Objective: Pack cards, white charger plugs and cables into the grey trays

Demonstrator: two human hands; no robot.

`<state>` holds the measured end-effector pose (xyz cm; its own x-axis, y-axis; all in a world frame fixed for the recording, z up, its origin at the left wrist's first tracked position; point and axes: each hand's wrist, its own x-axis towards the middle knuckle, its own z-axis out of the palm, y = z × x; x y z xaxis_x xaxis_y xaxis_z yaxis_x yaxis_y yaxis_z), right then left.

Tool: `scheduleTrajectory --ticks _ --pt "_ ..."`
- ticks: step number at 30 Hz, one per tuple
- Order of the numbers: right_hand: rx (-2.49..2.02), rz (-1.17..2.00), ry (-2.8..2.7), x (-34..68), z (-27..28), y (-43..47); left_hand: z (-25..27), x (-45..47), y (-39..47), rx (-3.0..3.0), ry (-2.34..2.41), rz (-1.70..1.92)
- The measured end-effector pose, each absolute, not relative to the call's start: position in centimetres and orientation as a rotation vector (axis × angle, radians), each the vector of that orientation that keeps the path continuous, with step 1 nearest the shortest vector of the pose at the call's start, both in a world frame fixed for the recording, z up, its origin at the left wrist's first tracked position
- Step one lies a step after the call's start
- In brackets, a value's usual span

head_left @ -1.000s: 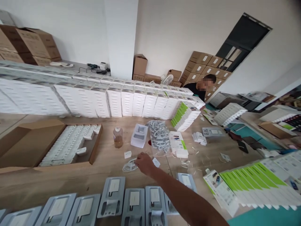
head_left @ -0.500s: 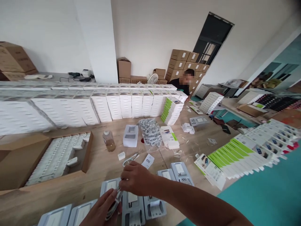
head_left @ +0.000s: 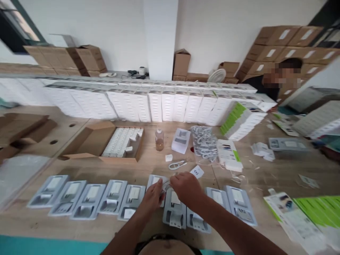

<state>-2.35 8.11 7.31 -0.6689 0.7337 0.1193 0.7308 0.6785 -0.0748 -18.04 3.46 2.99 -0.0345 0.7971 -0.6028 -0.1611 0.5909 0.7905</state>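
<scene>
Above a row of grey plastic trays, both hands work on one coiled white cable (head_left: 166,184). My left hand (head_left: 153,195) is closed around the coil from the left. My right hand (head_left: 186,187) pinches it from the right with curled fingers; the fingertips are partly hidden. Below them lies a tray (head_left: 167,216) holding a white block and a folded paper. More such trays (head_left: 91,196) stretch to the left, and a tray (head_left: 240,205) sits at the right. Just beyond my hands lie another looped cable (head_left: 177,165) and a printed card (head_left: 197,172).
A heap of cables (head_left: 204,141) lies beside a white stack (head_left: 181,141) and a bottle (head_left: 159,140). An open carton (head_left: 87,141) holds white adapters. A wall of white boxes (head_left: 168,106) spans the back. A co-worker (head_left: 268,83) is behind it, at right.
My view has swung left and down, bringing the whole tray row into sight. Both hands still hold the coiled cable, now closer to the picture's middle.
</scene>
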Motion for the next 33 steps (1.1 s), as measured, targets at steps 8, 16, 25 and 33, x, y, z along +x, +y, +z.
scheduleTrajectory --ticks 8,16,25,33 --pt "-1.490 0.444 -2.445 -3.2 8.1 7.0 1.6 -17.6 3.1 0.572 1.185 0.919" --pt "-1.261 1.649 -1.321 -4.9 3.9 6.4 1.9 -17.1 3.1 0.359 0.973 0.887" --pt "-1.210 1.854 -1.019 -5.0 3.0 5.4 1.7 -17.6 2.9 0.358 1.027 0.910" --pt "-1.303 0.615 -1.953 -4.2 4.4 6.2 2.4 -18.7 3.7 0.382 1.009 0.962"
